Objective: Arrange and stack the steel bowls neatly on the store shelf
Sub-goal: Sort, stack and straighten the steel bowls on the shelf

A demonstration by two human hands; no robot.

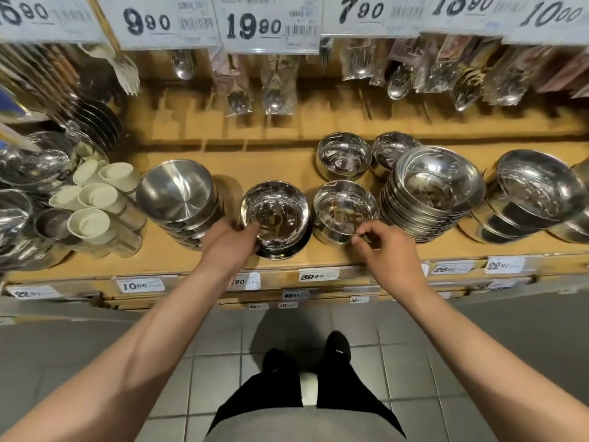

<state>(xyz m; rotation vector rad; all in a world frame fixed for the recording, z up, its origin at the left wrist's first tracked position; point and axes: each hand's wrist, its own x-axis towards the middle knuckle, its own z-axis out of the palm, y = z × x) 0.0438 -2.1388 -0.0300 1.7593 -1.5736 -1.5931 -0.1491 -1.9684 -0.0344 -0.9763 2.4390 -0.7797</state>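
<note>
A shiny steel bowl [275,215] sits on another bowl at the front middle of the wooden shelf [232,164]. My left hand [231,239] grips its left rim and side. To its right stands a second small steel bowl [345,210]; my right hand [387,250] pinches its near right rim with thumb and fingers. Two more small bowls [344,156] [393,149] stand behind it. A stack of brushed steel bowls [178,196] stands left of my left hand.
Right of my hand rise a tall stack of shallow steel bowls [430,193] and a leaning stack of larger bowls [535,196]. Cream cups [95,205] and more steel ware fill the left. Packaged spoons [274,87] hang behind; price tags line the shelf edge [318,275].
</note>
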